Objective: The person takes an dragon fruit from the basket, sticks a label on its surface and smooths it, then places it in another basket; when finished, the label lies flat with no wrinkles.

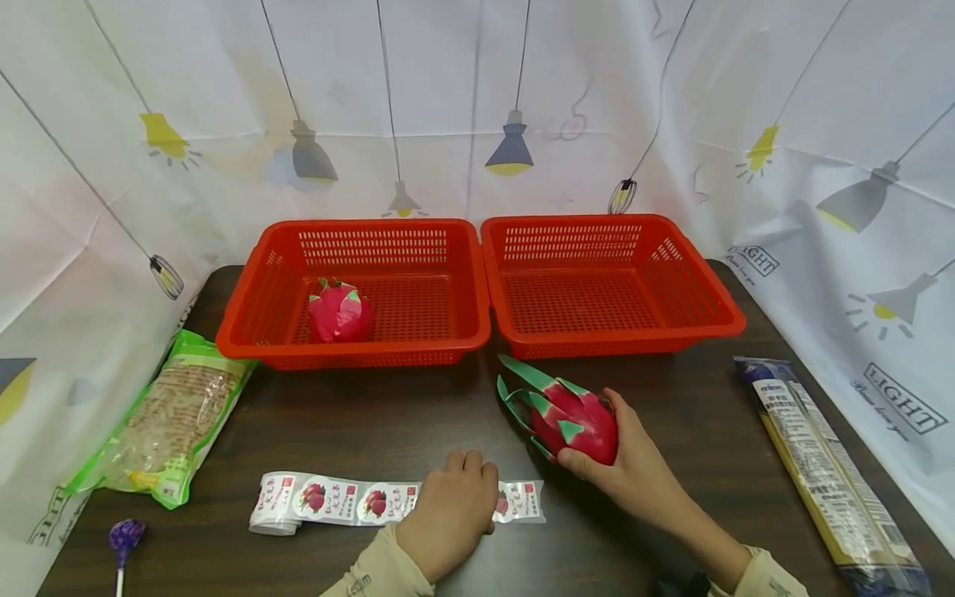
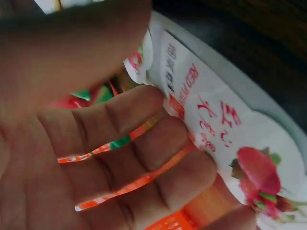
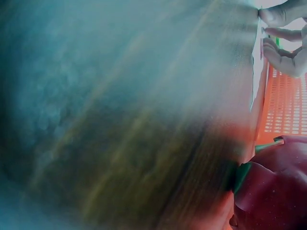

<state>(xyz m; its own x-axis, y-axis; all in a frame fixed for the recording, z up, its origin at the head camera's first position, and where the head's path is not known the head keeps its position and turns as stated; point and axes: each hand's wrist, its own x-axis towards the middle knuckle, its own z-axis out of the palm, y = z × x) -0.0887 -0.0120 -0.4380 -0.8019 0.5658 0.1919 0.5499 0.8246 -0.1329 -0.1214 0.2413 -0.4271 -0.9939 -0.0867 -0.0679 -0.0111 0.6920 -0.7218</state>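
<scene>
My right hand [image 1: 634, 464] grips a red dragon fruit [image 1: 570, 419] with green leafy tips, fingers along its far side and thumb along its near side. In the right wrist view part of the dragon fruit [image 3: 276, 187] shows at the lower right. A strip of round dragon fruit stickers [image 1: 336, 500] lies across the table, rolled up at its left end. Over the right part of this strip, my left hand [image 1: 451, 510] rests with its fingertips touching it and hides some stickers. Up close, the left wrist view shows nearly straight fingers [image 2: 163, 167] against the sticker strip [image 2: 211, 110].
Two red plastic baskets stand side by side at the back; the left basket [image 1: 418, 352] holds another dragon fruit [image 1: 340, 313], the right basket [image 1: 612, 342] none. A green food bag [image 1: 172, 414] and a purple lollipop [image 1: 126, 535] lie left, a long package [image 1: 828, 473] right.
</scene>
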